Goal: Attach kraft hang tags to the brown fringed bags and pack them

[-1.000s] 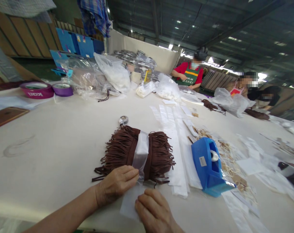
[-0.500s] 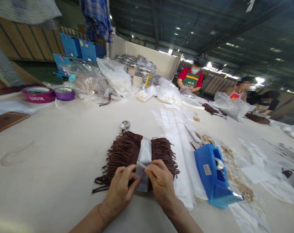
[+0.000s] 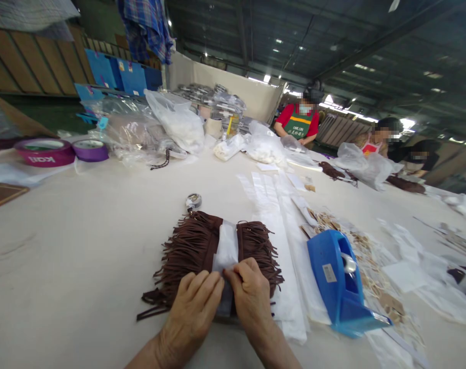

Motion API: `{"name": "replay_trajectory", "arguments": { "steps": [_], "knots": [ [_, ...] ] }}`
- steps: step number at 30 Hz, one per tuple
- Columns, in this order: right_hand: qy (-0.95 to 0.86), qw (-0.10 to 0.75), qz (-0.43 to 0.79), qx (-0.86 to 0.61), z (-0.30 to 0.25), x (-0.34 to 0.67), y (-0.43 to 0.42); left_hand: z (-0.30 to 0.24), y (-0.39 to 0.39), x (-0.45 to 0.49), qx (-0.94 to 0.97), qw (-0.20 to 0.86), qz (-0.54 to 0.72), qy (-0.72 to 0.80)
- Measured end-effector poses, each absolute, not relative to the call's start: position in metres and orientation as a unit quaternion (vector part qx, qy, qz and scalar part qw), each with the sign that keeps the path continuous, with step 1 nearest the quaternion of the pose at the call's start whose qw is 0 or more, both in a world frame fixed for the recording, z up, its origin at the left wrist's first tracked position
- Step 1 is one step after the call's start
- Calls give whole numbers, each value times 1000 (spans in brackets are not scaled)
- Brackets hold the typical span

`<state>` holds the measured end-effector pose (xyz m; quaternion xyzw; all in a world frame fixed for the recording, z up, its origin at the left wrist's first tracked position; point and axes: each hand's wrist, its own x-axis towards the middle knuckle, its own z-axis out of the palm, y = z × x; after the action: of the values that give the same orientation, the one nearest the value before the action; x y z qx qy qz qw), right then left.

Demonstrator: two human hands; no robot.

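Brown fringed bundle (image 3: 192,246) — tabletop (image 3: 90,236) stretches wide off its left edge.

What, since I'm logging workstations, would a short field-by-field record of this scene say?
Item: brown fringed piece, lying on the pale table
Wrap: translucent whitish strip across the piece's middle
Left hand: fingertips at the strip, grip unclear
Right hand: beside it, also at the strip
Tool: blue tape dispenser, right of the piece
Also: magenta tape roll, purple tape roll, far left
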<state>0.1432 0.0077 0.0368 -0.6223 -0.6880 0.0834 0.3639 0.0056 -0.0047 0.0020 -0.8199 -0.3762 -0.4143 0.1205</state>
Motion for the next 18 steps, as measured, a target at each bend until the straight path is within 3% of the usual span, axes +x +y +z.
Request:
{"name": "replay_trajectory", "arguments": {
  "steps": [13, 18],
  "knots": [
    [-663, 324, 86, -670, 42, 143, 14, 7, 1, 6, -861, 125, -355, -343],
    [-638, 371, 146, -659, 43, 142, 15, 11, 2, 6, -857, 147, -339, -360]
  ]
}}
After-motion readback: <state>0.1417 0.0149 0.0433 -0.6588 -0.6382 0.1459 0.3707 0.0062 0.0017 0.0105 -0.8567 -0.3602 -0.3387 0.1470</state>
